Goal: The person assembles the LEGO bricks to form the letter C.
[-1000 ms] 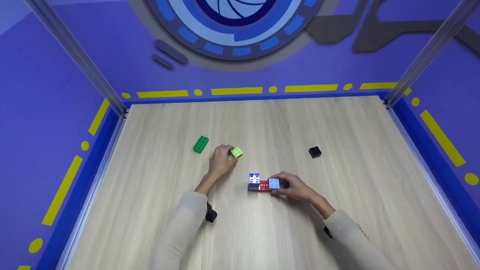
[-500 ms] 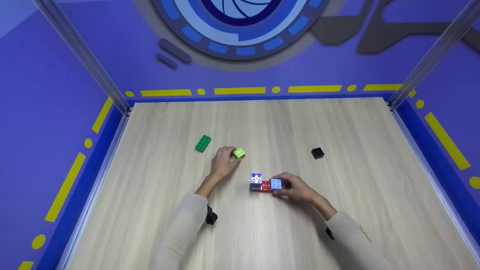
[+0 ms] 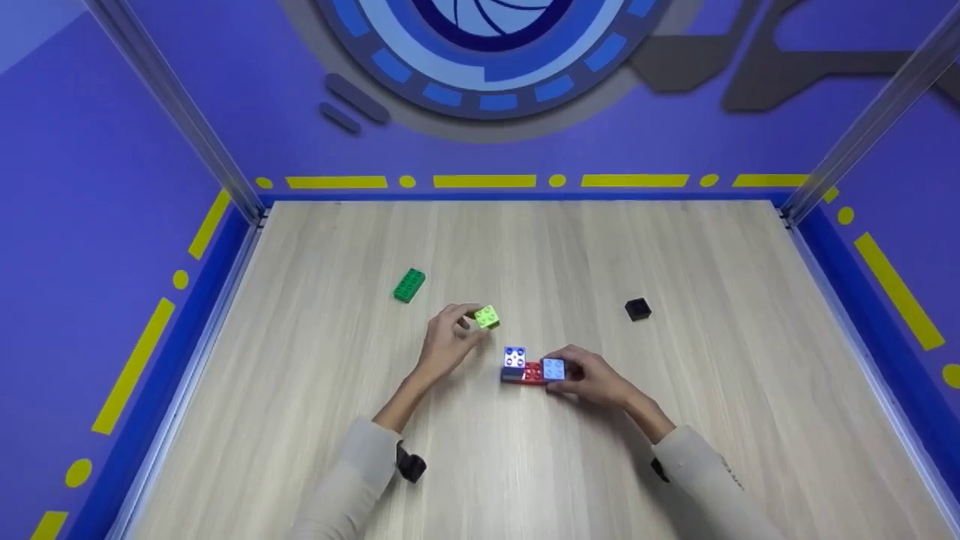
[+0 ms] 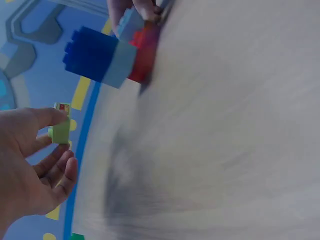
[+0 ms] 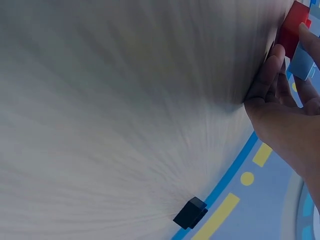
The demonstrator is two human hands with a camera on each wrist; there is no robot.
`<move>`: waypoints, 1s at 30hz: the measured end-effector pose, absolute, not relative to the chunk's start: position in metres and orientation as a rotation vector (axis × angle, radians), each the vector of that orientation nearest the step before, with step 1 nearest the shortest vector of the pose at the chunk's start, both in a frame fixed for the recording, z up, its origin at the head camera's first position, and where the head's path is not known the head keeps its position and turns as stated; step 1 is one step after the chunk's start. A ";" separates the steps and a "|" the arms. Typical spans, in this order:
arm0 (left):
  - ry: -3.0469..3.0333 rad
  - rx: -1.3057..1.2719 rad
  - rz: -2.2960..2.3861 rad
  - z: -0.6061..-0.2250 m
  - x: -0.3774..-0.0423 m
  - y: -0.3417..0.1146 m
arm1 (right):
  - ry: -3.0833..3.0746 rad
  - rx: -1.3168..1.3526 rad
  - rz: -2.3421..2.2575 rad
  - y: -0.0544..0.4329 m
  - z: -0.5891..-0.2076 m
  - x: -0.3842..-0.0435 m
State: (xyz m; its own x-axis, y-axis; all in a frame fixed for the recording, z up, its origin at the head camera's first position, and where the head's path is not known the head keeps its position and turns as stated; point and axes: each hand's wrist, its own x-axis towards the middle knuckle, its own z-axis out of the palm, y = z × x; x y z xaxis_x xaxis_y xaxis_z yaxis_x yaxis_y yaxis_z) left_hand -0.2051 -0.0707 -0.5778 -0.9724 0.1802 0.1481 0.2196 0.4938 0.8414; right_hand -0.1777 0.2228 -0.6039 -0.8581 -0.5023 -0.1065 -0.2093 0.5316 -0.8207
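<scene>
In the head view my left hand pinches a small lime-green toy brick between thumb and fingers. The left wrist view shows this brick raised off the table, a small red print on one face. My right hand grips the right end of a joined group of bricks: a red brick at the base, a light blue brick on its right end. At the left end stands a dark blue brick above a pale blue one. Right fingers partly hide the red and light blue bricks.
A long green brick lies on the wooden table, beyond the left hand. Farther right sits a small black brick. Blue printed panels enclose the table at the back and both sides.
My left hand has lifted the lime-green brick and brought it nearer to me, towards the joined bricks. My right hand keeps its grip in place. The head view has shifted slightly.
</scene>
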 end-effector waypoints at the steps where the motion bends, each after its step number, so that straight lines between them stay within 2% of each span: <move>1: -2.667 -0.393 -1.545 -0.574 -0.202 -0.071 | 2.446 -0.599 -1.240 0.223 -0.604 -0.178; 8: -2.626 -0.612 -1.646 -0.558 -0.188 -0.068 | 2.444 -0.634 -1.252 0.225 -0.605 -0.178; 16: -2.665 -0.503 -1.583 -0.562 -0.185 -0.070 | 2.457 -0.675 -1.249 0.223 -0.607 -0.178; 30: -2.738 -0.646 -1.559 -0.554 -0.181 -0.060 | 2.450 -0.669 -1.262 0.223 -0.605 -0.178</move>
State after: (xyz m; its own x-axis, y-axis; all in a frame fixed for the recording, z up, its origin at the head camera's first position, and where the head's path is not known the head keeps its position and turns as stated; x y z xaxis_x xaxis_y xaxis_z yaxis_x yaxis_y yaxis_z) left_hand -0.1806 -0.0599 -0.5541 -0.9166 0.3777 0.1312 0.3056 0.4500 0.8391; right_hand -0.1778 0.2232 -0.6054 -0.8448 -0.5323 -0.0549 -0.2643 0.5041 -0.8222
